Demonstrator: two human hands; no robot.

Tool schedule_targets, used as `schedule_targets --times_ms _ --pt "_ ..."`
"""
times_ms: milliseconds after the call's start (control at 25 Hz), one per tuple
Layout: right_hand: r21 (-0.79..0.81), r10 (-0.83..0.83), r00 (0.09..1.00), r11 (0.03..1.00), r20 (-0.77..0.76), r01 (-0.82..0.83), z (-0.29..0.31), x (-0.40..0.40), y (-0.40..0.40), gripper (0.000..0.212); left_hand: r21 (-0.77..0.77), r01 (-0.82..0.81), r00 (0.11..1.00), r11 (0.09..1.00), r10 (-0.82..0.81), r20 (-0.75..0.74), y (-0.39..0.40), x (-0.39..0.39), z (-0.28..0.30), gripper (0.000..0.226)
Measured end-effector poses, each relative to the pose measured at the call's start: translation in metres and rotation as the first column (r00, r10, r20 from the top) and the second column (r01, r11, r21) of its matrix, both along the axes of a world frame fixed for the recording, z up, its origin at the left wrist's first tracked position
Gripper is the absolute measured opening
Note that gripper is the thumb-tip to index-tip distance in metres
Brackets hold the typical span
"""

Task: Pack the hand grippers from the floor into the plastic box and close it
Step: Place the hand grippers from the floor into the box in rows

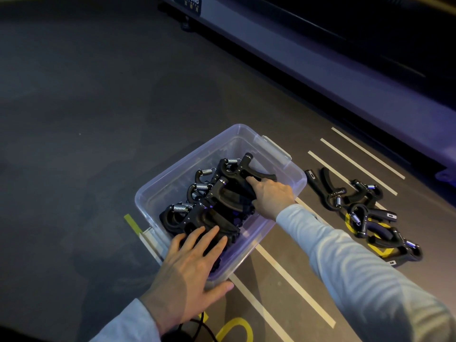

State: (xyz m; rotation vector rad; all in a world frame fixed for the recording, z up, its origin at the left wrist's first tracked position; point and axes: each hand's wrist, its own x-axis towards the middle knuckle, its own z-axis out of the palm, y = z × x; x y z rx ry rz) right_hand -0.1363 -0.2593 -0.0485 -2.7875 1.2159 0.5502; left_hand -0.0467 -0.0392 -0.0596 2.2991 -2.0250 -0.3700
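Note:
A clear plastic box stands open on the dark floor, holding several black hand grippers with silver springs, stacked in a row. My left hand lies flat with fingers spread on the nearest grippers, thumb over the box's near rim. My right hand reaches into the box from the right and holds the handle of the farthest hand gripper. To the right of the box, a pile of several more hand grippers lies on the floor. No lid is in sight.
White stripes and yellow markings are painted on the floor around the box. A long pale machine base runs diagonally along the back right. A black cable lies near my left sleeve.

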Motion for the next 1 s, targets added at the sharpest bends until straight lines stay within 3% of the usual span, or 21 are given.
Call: schedule_targets --times_ms 160,360,560,800,1000 --pt "0.088 -0.053 0.994 0.995 0.1 0.045 0.005 -0.005 -0.002 0.045 0.012 0.005 1.0 1.0 -0.005 -0.004 -0.002 -0.001 0.004 0.078" --pt "-0.002 -0.071 0.909 0.997 0.411 0.078 0.027 -0.028 0.002 0.038 -0.122 0.055 0.998 0.991 -0.056 -0.003 -0.026 -0.014 0.024 0.067" --pt "-0.072 -0.112 0.807 0.98 0.58 0.187 0.037 -0.087 0.006 0.049 -0.175 0.227 0.974 0.958 -0.228 0.015 -0.063 -0.03 0.049 0.066" --pt "0.027 -0.414 0.677 0.863 0.609 0.504 -0.002 -0.195 0.02 0.044 -0.099 0.354 0.934 0.93 -0.357 -0.021 -0.103 -0.061 0.065 0.074" --pt "0.084 -0.642 0.592 0.709 0.488 0.7 -0.039 -0.276 0.026 0.044 -0.125 0.535 0.838 0.836 -0.544 -0.052 -0.12 -0.111 0.075 0.067"
